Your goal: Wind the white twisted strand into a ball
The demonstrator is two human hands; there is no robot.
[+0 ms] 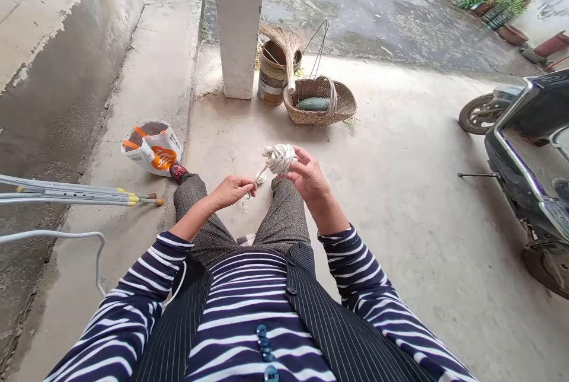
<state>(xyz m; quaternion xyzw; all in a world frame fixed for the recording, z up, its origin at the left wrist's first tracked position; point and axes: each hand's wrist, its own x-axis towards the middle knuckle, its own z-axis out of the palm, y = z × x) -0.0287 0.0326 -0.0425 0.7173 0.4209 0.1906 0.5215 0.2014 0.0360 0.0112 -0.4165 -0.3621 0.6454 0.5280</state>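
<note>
A bundle of wound white cord (280, 159) is held up in front of my knees. My right hand (309, 173) has its fingers closed around the right side of it. To the left, my left hand (235, 190) pinches a strand that runs down from the bundle. A smaller clump of white cord (261, 178) shows just below, between the two hands, and some loose thin ends dangle under my left fingers. Whether the clump is joined to the bundle I cannot tell.
A white and orange bag (153, 147) stands by my left foot, with crutches (89, 195) lying beyond it. Ahead are a pillar (240, 26), a bucket (271, 73) with a straw broom (287, 44), and a wicker basket (320, 115) holding a green gourd (313, 104). A scooter (528, 162) is at right.
</note>
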